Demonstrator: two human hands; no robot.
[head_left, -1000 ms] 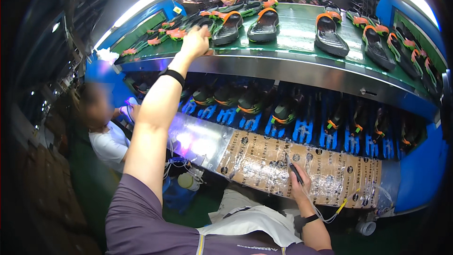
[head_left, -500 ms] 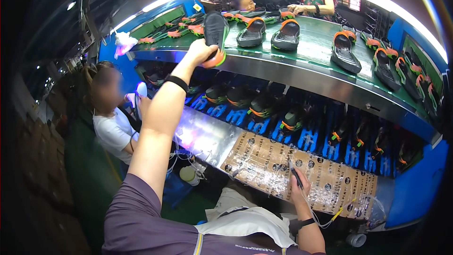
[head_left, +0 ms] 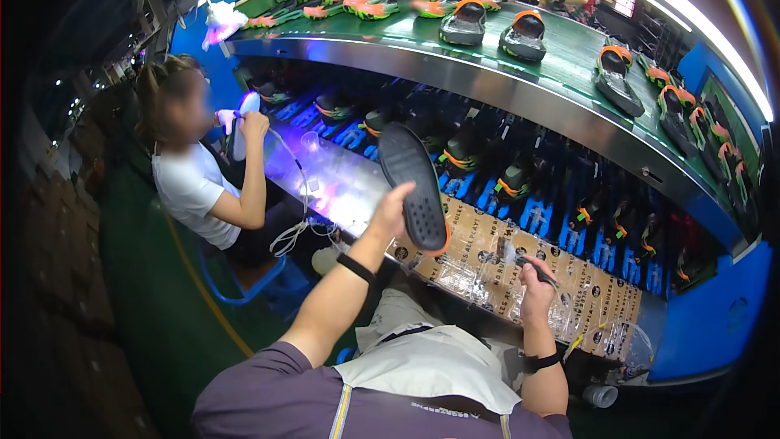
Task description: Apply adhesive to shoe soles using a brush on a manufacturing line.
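My left hand (head_left: 392, 213) is closed on the edge of a black shoe sole (head_left: 413, 183) with an orange rim. It holds the sole tilted, its dimpled black face toward me, in front of the lower rack and over the left end of the cardboard. In my right hand (head_left: 537, 289) is a slim black pen-like tool (head_left: 538, 270), its pale tip blurred and pointing up and left. That hand is above the taped brown cardboard (head_left: 487, 268) covering the bench, to the right of the sole.
A green conveyor belt (head_left: 561, 57) with several black-and-orange soles runs along the back. Below it, dark shoe uppers (head_left: 513, 182) stand on blue holders (head_left: 536, 218). A co-worker in a white shirt (head_left: 195, 195) sits at left by purple light; two more people are behind the belt.
My left hand has brought the sole down from above the belt, toward me and to the right. The right hand with the pen-like tool has shifted slightly right, and its tip is now tilted more to the left.
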